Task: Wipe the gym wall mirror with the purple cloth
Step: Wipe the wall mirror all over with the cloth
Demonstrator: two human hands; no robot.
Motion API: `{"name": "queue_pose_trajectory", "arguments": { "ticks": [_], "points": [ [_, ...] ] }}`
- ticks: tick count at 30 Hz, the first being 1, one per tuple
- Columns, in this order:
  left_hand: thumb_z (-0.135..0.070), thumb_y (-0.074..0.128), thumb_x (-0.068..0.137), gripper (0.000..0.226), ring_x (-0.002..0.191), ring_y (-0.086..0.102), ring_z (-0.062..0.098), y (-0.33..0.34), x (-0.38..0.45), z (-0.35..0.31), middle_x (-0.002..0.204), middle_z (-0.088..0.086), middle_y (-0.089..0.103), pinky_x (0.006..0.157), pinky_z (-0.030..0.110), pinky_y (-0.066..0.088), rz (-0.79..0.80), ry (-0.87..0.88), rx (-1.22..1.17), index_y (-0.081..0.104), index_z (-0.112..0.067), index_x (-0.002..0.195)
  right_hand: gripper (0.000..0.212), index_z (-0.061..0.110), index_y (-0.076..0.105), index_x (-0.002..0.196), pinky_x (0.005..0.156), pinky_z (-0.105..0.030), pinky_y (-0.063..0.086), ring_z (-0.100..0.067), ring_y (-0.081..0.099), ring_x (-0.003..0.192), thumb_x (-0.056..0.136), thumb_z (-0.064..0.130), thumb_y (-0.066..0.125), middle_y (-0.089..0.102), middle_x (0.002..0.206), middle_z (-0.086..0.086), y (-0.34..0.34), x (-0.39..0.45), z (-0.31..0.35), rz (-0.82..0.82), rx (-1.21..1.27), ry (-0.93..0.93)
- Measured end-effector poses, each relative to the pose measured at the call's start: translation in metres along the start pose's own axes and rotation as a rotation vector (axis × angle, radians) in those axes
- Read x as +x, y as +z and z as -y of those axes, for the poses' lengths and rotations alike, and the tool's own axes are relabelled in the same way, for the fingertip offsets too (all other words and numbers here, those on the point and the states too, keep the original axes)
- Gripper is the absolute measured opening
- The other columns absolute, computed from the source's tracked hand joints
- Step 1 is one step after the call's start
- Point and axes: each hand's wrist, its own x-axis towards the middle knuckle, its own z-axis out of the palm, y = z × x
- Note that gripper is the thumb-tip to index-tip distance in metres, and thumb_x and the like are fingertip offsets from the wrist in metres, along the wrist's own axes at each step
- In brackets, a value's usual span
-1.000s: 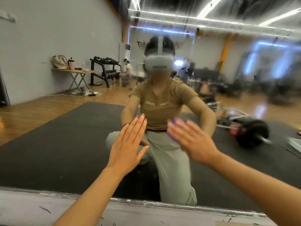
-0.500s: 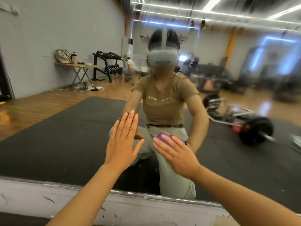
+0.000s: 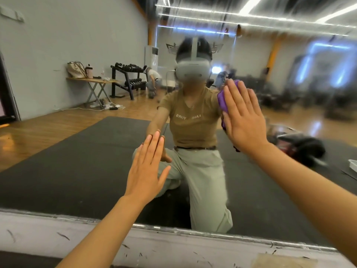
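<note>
Mid-wipe. Right hand [image 3: 243,120] flat, fingers straight and slightly spread, pressing the purple cloth [image 3: 223,102] against the gym wall mirror [image 3: 77,155]. Cloth is sandwiched between palm and glass, only its left edge and a bit below the wrist showing; sits at the right of centre, around reflected shoulder height. No pinch, just a flat press. Left hand [image 3: 147,169] also flat on the glass, fingers straight and close together, thumb out, lower and left of the cloth, holding nothing; looks like bracing.

Progress: judging from the glass, upper right area shows heavy smearing and streaks, so plenty left up there. Lower and left part of the mirror reads sharp: reflected black mat, folding table with bag and bottle, dumbbell rack all crisp. Can't tell if that's wiped or simply never dirty. Bottom mirror frame [image 3: 173,231] scuffed, with the white ledge below it. Estimate task under way, not close to finished; the streaky top right and far right likely remain.
</note>
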Motion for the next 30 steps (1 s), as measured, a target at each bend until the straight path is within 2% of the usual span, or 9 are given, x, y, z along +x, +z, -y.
{"name": "queue_pose_trajectory", "arguments": {
  "ticks": [2,4,7,10,13,16,22,28,30],
  "points": [
    [-0.052,0.037,0.097,0.081,0.156,-0.001,0.019,0.001,-0.001,-0.003,0.170,0.005,0.001,0.124,0.041,0.014,-0.002,-0.013,-0.030,0.006,-0.013,0.161,0.056,-0.001,0.027,0.156,0.125,-0.049,0.015,-0.036,0.019,0.152,0.106,0.021,0.038,0.022,0.163,-0.017,0.007,-0.011,0.021,-0.055,0.027,0.143],
    [-0.051,0.038,0.098,0.081,0.156,-0.001,0.020,0.004,0.000,-0.005,0.170,0.005,0.000,0.124,0.039,0.009,-0.005,-0.010,-0.043,0.006,-0.013,0.161,0.060,0.001,0.025,0.156,0.126,-0.049,0.010,-0.033,0.011,0.154,0.102,0.019,0.045,0.018,0.164,-0.014,0.017,-0.036,0.048,-0.040,0.100,0.127],
    [-0.048,0.040,0.099,0.080,0.156,0.000,0.021,0.006,-0.001,-0.003,0.170,0.005,0.000,0.125,0.037,0.004,-0.018,0.005,-0.042,0.005,-0.012,0.162,0.068,0.009,0.019,0.158,0.127,-0.044,0.002,-0.028,0.006,0.156,0.098,0.020,0.047,0.013,0.167,-0.007,0.030,-0.097,0.085,0.145,0.159,-0.188],
    [-0.046,0.041,0.099,0.079,0.156,0.001,0.022,0.006,-0.003,0.000,0.170,0.006,0.001,0.126,0.037,0.005,-0.020,0.028,-0.050,0.007,-0.011,0.162,0.075,0.011,0.015,0.161,0.127,-0.041,-0.004,-0.024,0.001,0.156,0.092,0.021,0.042,0.003,0.170,-0.005,0.035,-0.161,0.103,0.325,0.059,-0.504],
    [-0.045,0.039,0.099,0.077,0.156,0.003,0.023,0.005,-0.006,0.007,0.170,0.006,0.002,0.124,0.041,0.012,-0.002,0.052,-0.025,0.008,-0.012,0.162,0.077,0.012,0.004,0.162,0.126,-0.040,-0.008,-0.023,-0.002,0.156,0.093,0.021,0.038,-0.003,0.169,-0.004,0.034,-0.176,0.100,0.394,0.012,-0.599],
    [-0.045,0.039,0.099,0.077,0.156,0.005,0.024,0.003,-0.010,0.015,0.170,0.007,0.003,0.123,0.045,0.019,0.006,0.047,-0.009,0.009,-0.012,0.162,0.078,0.011,0.009,0.162,0.126,-0.039,-0.006,-0.022,0.002,0.156,0.093,0.023,0.045,0.005,0.169,-0.003,0.031,-0.149,0.087,0.394,0.013,-0.681],
    [-0.052,0.042,0.096,0.081,0.156,0.004,0.030,-0.001,-0.009,0.030,0.169,0.013,0.005,0.123,0.045,0.013,-0.053,-0.041,0.029,0.016,-0.011,0.161,0.057,0.008,0.034,0.156,0.124,-0.046,0.022,-0.027,0.024,0.153,0.103,0.024,0.043,0.028,0.164,-0.009,0.012,0.009,0.051,0.084,0.056,-0.332],
    [-0.068,0.039,0.092,0.092,0.155,0.009,0.030,0.000,-0.005,0.052,0.170,0.010,0.004,0.126,0.040,0.004,-0.081,-0.014,0.111,0.011,-0.015,0.162,0.056,0.004,0.038,0.154,0.125,-0.046,0.015,-0.034,0.027,0.150,0.101,0.021,0.047,0.033,0.161,-0.013,0.014,0.087,0.063,-0.124,0.085,0.033],
    [-0.068,0.040,0.092,0.094,0.155,0.011,0.029,0.003,-0.004,0.057,0.169,0.010,0.009,0.126,0.041,0.007,-0.110,0.006,0.109,0.009,-0.014,0.162,0.058,0.005,0.037,0.154,0.126,-0.047,0.014,-0.035,0.025,0.151,0.101,0.023,0.049,0.031,0.162,-0.013,0.021,0.072,0.081,-0.106,0.119,-0.010]
  ]
}}
